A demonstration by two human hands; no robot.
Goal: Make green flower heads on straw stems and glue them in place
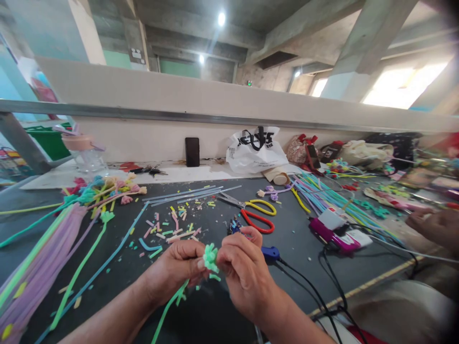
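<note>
Between my two hands is a mint-green pipe-cleaner flower [210, 258] with a long green stem hanging down toward the table's front. My left hand [181, 265] pinches it just under the bloom with thumb and fingers. From the other side, my right hand [247, 270] has its fingers closed against the flower's right edge; the fingertips are partly hidden. Just beyond my right hand lie scissors [251, 210] with one yellow and one red handle. A blue-handled corded tool [270, 253] is next to that hand, its tip hidden.
Cut pipe-cleaner scraps [172, 224] litter the dark table [287, 286]. Bundled pipe cleaners [43, 272] and finished flowers [103, 188] lie left. A magenta power strip [333, 234] with cords sits right, near a co-worker's hand [435, 227]. A phone [192, 152] leans at the back.
</note>
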